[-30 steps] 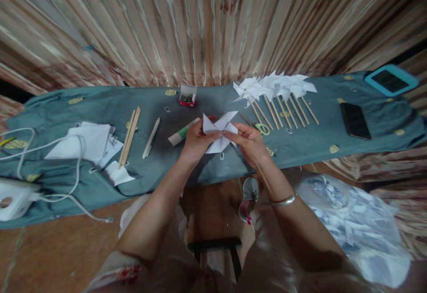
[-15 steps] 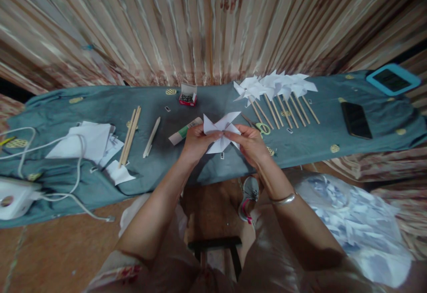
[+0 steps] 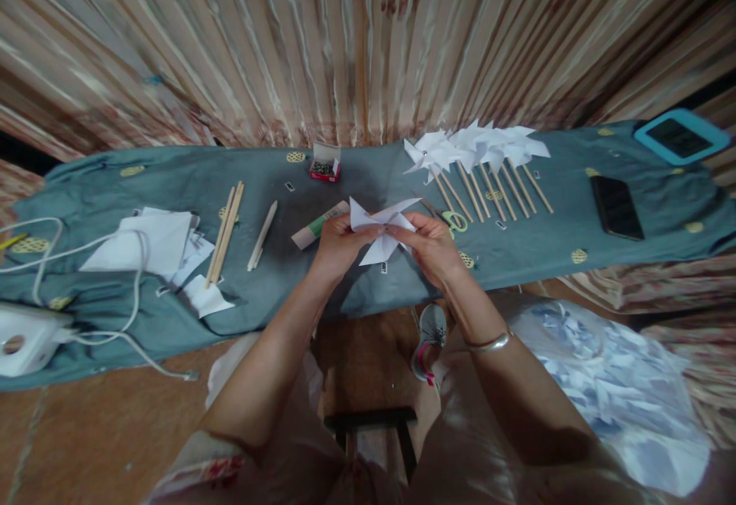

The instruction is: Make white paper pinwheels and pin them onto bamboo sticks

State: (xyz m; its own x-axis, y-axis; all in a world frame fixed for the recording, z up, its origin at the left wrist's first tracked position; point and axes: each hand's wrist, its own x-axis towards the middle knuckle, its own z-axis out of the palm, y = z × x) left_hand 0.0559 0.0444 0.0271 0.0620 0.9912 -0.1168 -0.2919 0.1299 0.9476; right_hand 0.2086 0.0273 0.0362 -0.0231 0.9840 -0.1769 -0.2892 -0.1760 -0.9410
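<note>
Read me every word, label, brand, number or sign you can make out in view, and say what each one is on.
No text can be read with certainty.
Small black-framed marks on the teal cloth: too small to read.
Red box: any print is too small.
Green-banded box: any print is too blurred.
Blue-framed device: nothing legible.
Held paper pinwheel: no writing visible.

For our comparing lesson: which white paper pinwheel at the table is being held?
The pinwheel pinched between the left hand and right hand, with no stick visible on it. The other pinwheels lie overlapping farther back, sticks extending from beneath them.
</note>
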